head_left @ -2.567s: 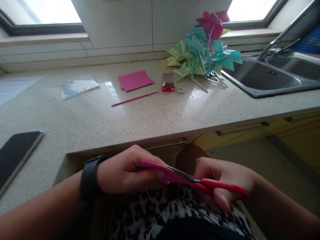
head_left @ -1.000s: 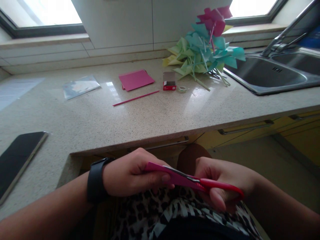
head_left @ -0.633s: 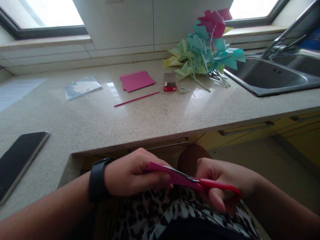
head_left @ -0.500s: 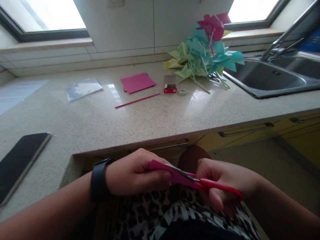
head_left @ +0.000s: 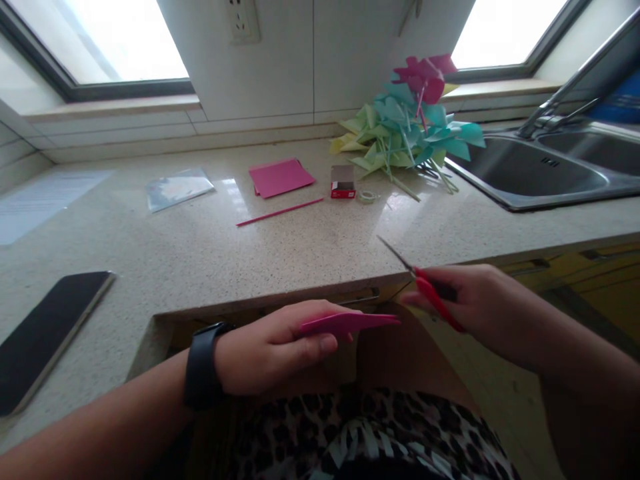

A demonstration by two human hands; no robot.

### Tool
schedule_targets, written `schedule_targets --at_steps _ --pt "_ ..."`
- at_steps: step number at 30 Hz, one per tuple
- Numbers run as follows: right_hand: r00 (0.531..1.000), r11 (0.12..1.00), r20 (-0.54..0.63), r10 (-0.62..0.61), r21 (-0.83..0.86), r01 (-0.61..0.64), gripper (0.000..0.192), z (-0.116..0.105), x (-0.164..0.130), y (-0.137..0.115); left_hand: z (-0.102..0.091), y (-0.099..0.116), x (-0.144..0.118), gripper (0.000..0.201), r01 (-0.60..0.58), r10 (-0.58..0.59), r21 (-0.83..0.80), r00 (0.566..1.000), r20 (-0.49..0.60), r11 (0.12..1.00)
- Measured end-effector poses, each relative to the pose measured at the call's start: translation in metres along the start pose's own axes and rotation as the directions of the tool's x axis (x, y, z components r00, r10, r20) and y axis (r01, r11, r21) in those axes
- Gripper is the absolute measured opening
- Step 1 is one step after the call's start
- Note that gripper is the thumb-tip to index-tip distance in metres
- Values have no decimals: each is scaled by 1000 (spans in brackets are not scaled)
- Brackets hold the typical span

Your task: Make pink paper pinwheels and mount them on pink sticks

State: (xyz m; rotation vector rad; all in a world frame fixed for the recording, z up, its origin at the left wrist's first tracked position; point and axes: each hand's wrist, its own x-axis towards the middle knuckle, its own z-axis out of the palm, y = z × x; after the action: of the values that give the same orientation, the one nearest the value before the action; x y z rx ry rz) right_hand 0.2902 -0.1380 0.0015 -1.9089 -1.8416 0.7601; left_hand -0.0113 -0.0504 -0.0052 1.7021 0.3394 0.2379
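Note:
A pink piece of paper (head_left: 345, 324) is pinched between the thumb and fingers of my left hand (head_left: 280, 347), over my lap and just below the counter edge. Its tip points right. My right hand (head_left: 465, 300) is wrapped round red-handled scissors (head_left: 434, 300), held apart from the paper. The scissor blades look closed and point up and left, over the counter's front edge. More pink paper sheets (head_left: 283, 178) lie stacked on the counter, with a thin pink stick (head_left: 280, 212) in front of them.
A small red box (head_left: 343, 190) and a tape roll (head_left: 367, 197) sit mid-counter. Paper pinwheels (head_left: 415, 120) in several colours are piled by the sink (head_left: 510, 200). Leftward lie a clear packet (head_left: 180, 189), printed sheets (head_left: 45, 200) and a phone (head_left: 45, 337).
The scissors have come off the pink paper; my right hand has carried them up and right. My left hand still grips the paper. The view has tilted up slightly.

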Motion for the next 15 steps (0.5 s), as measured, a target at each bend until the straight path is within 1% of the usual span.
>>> schedule_targets --at_steps 1,2,3,5,7,11,13,15 --pt "987 991 -157 -19 -136 -3 32 -3 4 2 1 -1 -1 43 17 -18 -45 1000 -6 999" --pt "964 972 -262 -48 -236 -16 27 -6 8 4 1 -1 -2 44 31 -32 -88 999 -9 996" --pt "952 954 -299 -68 -300 -26 24 -8 12 6 2 -2 -2 46 36 -38 -126 999 -13 991" --pt "955 931 -282 -88 -364 -22 21 -8 20 10 2 -3 -2 46 42 -46 -180 999 -15 983" --pt "957 920 -270 -104 -391 -11 22 -7 28 13 2 -3 -2 45 50 -53 -220 999 -10 974" --pt "911 930 -391 -127 -366 -27 27 -2 43 15 2 -4 -3 45 55 -68 -288 997 -34 956" --pt "899 923 -408 -161 -384 -9 26 -1 51 15 2 -4 -2 43 36 -53 -313 998 -46 949" --pt "891 906 -395 -225 -421 42 21 0 58 17 2 -6 -2 42 23 -43 -322 998 -54 947"
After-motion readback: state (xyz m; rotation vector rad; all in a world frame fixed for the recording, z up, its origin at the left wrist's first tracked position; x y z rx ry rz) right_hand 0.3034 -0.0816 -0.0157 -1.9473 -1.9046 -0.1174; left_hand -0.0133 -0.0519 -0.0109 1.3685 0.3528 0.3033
